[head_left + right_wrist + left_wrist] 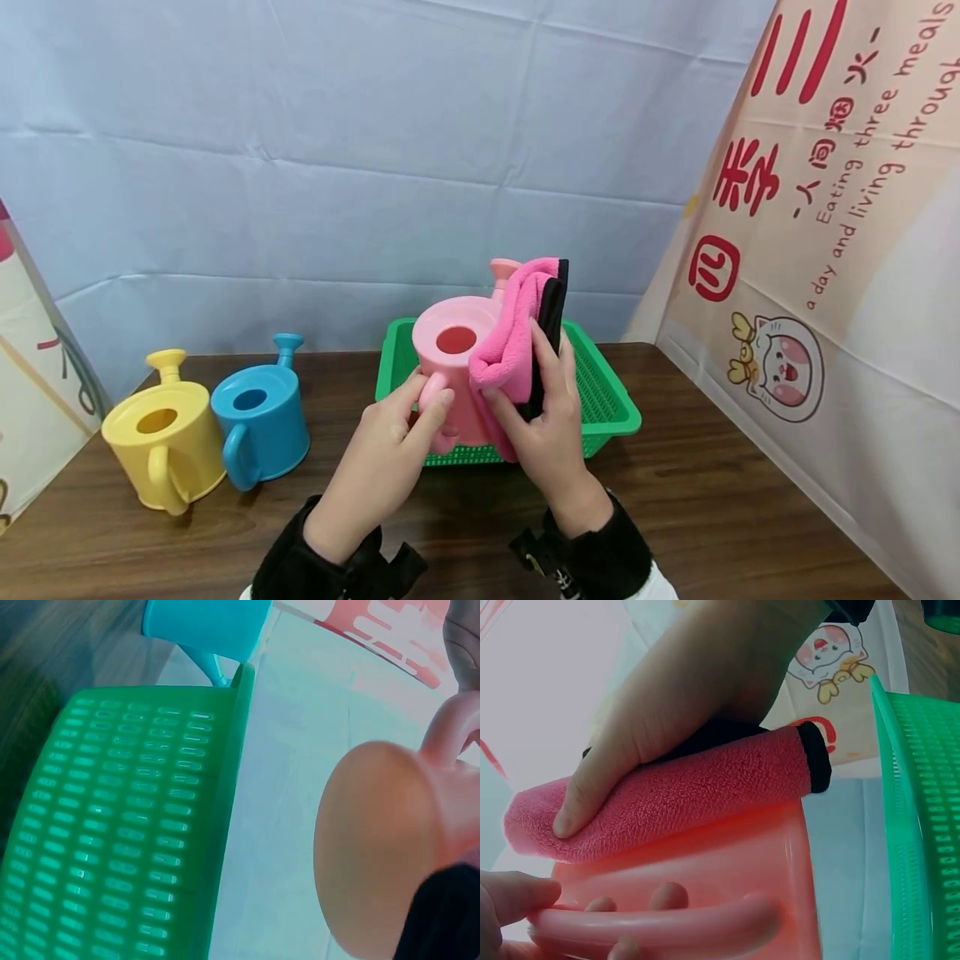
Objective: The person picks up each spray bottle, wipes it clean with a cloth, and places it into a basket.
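Observation:
A pink watering can (459, 317) is held up in front of the green basket, its spout pointing away. My left hand (390, 458) grips its handle (667, 926), with the fingers passing through the loop in the left wrist view. In my right hand (551, 425) is a folded pink cloth (517, 325) with black edging, pressed against the can's right side. The thumb lies on the cloth's pink face (667, 802). The can's round bottom (375, 847) shows in the right wrist view.
Behind the hands stands a green plastic basket (615, 408) with slotted walls. To the left on the brown wooden table (300, 533) are a yellow watering can (165, 442) and a blue watering can (273, 425). Printed cloth sheets (847, 250) hang around the table.

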Demonstrator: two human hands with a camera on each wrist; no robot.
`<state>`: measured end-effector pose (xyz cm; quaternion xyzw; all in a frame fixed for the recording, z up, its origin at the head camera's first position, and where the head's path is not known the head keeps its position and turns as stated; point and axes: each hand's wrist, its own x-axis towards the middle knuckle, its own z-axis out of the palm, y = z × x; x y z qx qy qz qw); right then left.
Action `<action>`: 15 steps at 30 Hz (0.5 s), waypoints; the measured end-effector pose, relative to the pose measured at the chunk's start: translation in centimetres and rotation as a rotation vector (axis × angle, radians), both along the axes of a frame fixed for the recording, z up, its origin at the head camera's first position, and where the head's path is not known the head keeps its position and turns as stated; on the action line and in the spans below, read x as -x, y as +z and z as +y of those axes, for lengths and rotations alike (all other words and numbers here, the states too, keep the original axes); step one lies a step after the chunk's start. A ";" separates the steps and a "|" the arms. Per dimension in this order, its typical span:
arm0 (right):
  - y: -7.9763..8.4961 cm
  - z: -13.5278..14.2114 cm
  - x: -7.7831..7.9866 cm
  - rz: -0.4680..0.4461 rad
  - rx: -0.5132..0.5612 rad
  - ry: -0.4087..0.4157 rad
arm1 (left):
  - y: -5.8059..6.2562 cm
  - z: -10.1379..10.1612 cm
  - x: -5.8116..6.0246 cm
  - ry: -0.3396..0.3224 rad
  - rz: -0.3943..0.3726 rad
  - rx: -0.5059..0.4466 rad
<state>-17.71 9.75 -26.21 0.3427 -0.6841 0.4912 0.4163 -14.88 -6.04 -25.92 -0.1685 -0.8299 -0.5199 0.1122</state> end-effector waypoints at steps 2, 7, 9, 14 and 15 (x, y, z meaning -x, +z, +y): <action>0.0 0.0 0.1 -0.006 -0.004 0.013 | 0.1 0.0 0.0 0.016 0.015 -0.003; 0.1 0.0 0.3 -0.045 -0.002 0.038 | 0.2 0.0 0.1 0.054 0.052 -0.034; 0.1 0.1 0.4 -0.068 -0.003 0.041 | 0.1 -0.1 0.1 0.062 0.055 -0.055; -0.8 0.5 1.1 -0.164 -0.053 0.033 | 0.0 -0.3 0.2 0.078 0.103 -0.120; -1.1 0.6 1.5 -0.185 -0.072 0.027 | 0.0 -0.4 0.2 0.079 0.121 -0.132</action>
